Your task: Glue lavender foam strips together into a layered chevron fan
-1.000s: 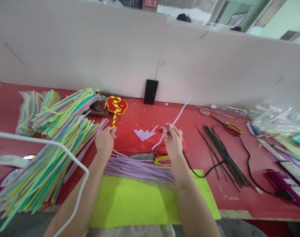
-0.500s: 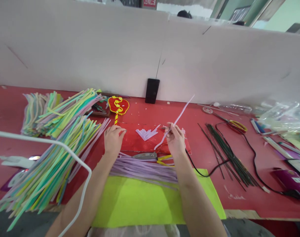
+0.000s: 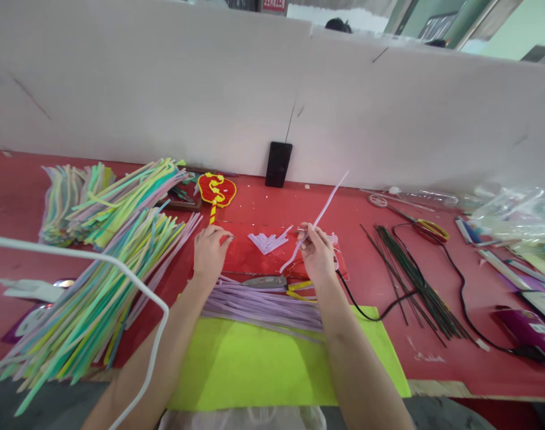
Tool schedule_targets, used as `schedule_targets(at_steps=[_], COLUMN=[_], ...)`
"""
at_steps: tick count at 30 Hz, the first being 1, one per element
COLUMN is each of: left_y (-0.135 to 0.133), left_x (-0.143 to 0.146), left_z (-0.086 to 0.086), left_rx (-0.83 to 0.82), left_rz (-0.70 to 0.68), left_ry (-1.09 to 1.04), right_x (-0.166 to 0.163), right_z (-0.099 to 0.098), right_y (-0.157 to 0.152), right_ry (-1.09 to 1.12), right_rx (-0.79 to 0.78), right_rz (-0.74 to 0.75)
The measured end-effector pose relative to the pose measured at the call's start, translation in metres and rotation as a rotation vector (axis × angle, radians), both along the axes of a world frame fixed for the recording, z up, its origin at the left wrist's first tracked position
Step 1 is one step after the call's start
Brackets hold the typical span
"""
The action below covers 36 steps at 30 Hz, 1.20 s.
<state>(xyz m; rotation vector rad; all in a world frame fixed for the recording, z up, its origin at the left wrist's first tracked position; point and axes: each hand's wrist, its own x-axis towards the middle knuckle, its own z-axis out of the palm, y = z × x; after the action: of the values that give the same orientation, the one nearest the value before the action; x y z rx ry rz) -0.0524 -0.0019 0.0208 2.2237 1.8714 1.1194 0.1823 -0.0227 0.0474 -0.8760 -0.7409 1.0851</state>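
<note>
Red desk [image 3: 259, 206], backed by white partition [image 3: 165, 89]. Multicoloured stems [image 3: 106, 280], heaped. Left hand [image 3: 208, 251]: fingers nearly meeting; whether anything is held cannot be told. Loose lilac stems [image 3: 259, 306], seemingly left unworked; above, lilac chevron [image 3: 266, 246], apparently part-built. Right hand [image 3: 317, 248]: one lilac stem [image 3: 328, 202] pinched by fingers, unattached.

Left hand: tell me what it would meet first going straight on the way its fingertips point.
Probably the lilac V-shaped piece, just right of the left hand, though the hand's height is unclear and it might pass above.
</note>
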Motion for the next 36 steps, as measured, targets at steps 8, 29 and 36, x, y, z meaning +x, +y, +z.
schedule_targets(at_steps=[8, 29, 36], left_y=[0.003, -0.001, -0.002], left_x=[-0.001, 0.012, 0.014], left_z=[-0.002, 0.0, 0.002], left_rx=[-0.013, -0.046, -0.059], left_rz=[-0.069, -0.181, -0.262], left_ry=[-0.08, -0.221, -0.252], right_x=[0.001, 0.001, 0.002], right_z=[-0.002, -0.001, 0.0], right_y=[0.001, 0.001, 0.0], right_ry=[0.0, 0.062, 0.049], right_rx=[0.01, 0.014, 0.012], right_rz=[0.017, 0.036, 0.04])
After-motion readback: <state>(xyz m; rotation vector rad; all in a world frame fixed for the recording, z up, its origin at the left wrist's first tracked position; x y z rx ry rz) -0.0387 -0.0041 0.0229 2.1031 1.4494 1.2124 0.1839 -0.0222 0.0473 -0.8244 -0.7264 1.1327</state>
